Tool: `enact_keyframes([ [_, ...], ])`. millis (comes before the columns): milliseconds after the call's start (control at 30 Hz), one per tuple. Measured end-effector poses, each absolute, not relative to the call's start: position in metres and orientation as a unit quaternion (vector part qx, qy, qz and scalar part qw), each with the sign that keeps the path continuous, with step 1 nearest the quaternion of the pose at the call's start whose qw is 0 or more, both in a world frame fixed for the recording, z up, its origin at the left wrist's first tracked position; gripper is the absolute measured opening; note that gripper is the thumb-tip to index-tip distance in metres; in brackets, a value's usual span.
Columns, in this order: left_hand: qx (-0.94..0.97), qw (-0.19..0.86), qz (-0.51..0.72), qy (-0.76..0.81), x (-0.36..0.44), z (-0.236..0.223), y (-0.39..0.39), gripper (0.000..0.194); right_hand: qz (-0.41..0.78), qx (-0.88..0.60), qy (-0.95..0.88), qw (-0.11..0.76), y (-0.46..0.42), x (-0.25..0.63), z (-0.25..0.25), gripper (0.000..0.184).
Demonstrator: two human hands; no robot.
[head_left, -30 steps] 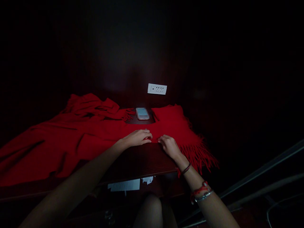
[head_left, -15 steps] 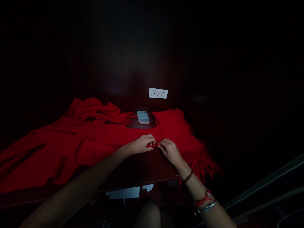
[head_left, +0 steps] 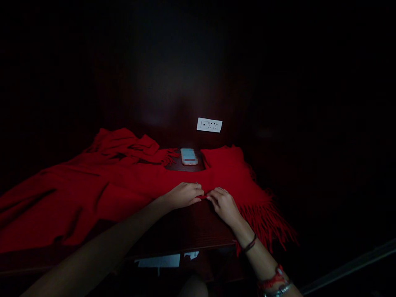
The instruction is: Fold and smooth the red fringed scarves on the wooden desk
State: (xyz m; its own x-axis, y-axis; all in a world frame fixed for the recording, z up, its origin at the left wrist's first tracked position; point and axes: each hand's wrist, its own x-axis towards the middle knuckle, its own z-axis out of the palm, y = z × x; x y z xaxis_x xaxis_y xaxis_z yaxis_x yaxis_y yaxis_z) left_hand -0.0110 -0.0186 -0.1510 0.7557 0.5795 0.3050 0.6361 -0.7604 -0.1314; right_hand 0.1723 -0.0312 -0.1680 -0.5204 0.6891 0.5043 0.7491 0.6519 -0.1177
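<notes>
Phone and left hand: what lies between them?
In the head view, a patch of dark tabletop lies nearest the phone, then red cloth up to the left hand.

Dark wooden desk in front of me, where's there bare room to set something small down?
The larger bare patch on the dark wooden desk lies between the left hand, right hand and front edge. A smaller one, around the pale rectangular phone, is bordered by red fringed cloth left, right and near. It's crowded at both sides, under the cloth.

The phone (head_left: 188, 156) is bordered left, right and in front by red cloth (head_left: 123, 181); from above, passage is left unblocked.
</notes>
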Motion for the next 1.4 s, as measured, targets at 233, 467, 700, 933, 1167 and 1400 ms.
enact_keyframes([
  [233, -0.918, 0.117, -0.123, -0.358, -0.013, -0.152, -0.016, 0.017, -0.072, -0.456, -0.853, 0.244, -0.029, 0.175, -0.167, 0.016],
  [467, -0.907, 0.107, -0.140, -0.382, -0.003, -0.157, -0.017, 0.021, -0.081, -0.472, -0.850, 0.221, -0.028, 0.177, -0.166, 0.019],
  [700, -0.904, 0.109, -0.162, -0.381, 0.000, -0.160, -0.015, 0.023, -0.085, -0.478, -0.844, 0.226, -0.033, 0.175, -0.162, 0.016],
  [933, -0.905, 0.099, -0.170, -0.376, 0.000, -0.163, -0.013, 0.025, -0.093, -0.481, -0.849, 0.199, -0.035, 0.174, -0.161, 0.016],
  [1167, -0.900, 0.098, -0.171, -0.389, 0.001, -0.162, -0.013, 0.025, -0.081, -0.496, -0.835, 0.223, -0.035, 0.179, -0.160, 0.020],
  [1400, -0.896, 0.113, -0.155, -0.400, 0.000, -0.164, -0.011, 0.026, -0.131, -0.544, -0.817, 0.139, -0.037, 0.210, -0.144, 0.019],
])
